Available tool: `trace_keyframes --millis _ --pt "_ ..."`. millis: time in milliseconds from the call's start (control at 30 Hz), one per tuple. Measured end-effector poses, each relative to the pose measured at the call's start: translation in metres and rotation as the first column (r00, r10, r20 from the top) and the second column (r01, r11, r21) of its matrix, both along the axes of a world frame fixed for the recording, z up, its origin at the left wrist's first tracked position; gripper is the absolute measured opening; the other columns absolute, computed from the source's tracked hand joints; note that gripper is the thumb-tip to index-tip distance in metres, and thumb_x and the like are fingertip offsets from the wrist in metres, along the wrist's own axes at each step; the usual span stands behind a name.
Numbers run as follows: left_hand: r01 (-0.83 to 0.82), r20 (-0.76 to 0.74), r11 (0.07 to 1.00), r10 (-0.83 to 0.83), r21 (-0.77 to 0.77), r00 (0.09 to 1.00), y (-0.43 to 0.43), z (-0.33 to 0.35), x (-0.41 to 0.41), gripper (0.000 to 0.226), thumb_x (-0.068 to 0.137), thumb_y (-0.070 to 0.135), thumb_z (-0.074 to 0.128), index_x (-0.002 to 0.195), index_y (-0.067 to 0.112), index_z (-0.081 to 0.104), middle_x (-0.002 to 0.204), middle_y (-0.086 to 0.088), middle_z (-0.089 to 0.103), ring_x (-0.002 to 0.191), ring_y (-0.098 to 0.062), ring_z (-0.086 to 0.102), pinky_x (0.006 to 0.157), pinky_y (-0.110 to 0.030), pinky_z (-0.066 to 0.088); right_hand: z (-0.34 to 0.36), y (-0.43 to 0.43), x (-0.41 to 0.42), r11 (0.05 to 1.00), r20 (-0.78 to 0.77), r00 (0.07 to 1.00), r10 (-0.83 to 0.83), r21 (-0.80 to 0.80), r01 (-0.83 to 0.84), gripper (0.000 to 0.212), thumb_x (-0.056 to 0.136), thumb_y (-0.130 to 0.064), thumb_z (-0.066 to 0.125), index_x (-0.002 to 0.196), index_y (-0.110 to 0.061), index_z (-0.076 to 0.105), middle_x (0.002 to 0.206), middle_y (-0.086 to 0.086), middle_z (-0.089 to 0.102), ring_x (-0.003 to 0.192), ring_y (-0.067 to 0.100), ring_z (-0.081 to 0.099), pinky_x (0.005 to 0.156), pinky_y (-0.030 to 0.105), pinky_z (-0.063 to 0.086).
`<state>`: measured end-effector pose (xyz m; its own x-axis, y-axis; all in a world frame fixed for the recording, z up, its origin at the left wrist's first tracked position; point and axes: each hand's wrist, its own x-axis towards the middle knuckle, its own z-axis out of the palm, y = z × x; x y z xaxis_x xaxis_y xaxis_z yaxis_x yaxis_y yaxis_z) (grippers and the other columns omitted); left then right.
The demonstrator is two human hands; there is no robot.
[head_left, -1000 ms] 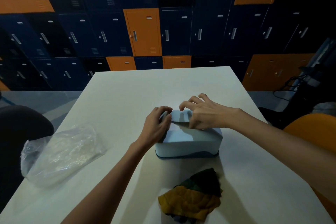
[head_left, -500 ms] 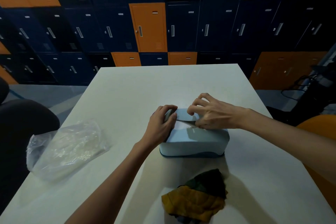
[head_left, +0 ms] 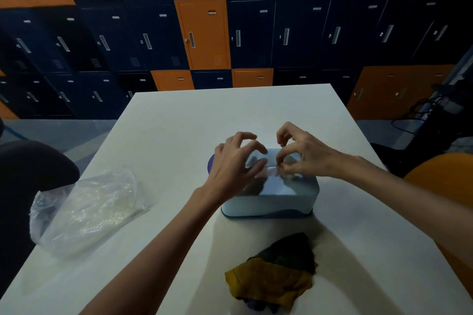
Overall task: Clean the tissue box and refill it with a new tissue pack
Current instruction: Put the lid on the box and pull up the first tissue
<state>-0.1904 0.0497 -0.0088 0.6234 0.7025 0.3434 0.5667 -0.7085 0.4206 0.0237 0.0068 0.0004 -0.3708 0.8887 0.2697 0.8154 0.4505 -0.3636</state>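
Pinching tissue box, left hand, right hand

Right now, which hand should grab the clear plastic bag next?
Probably the left hand. The clear plastic bag lies on the table left of the tissue box, on that hand's side. The right hand would have to cross over the box and the left arm.

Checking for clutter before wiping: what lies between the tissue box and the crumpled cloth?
Nothing: the head view shows only bare white table between the tissue box and the crumpled cloth, darkened by shadow.
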Motion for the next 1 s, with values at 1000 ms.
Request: trace_keyframes --millis 1000 --pt "0.116 -0.180 0.991 -0.104 0.063 0.978 0.008 0.012 0.019 0.036 0.078 0.056 0.068 0.098 0.026 0.064 0.134 -0.001 0.047 0.121 -0.019 0.044 0.102 -0.044 0.028 0.018 0.000 -0.010 0.813 0.111 0.920 -0.376 -0.438 0.384 0.016 0.083 -0.044 0.068 0.081 -0.028 0.065 0.107 -0.001 0.038 0.103 0.015 0.040 0.089 0.036 0.045"
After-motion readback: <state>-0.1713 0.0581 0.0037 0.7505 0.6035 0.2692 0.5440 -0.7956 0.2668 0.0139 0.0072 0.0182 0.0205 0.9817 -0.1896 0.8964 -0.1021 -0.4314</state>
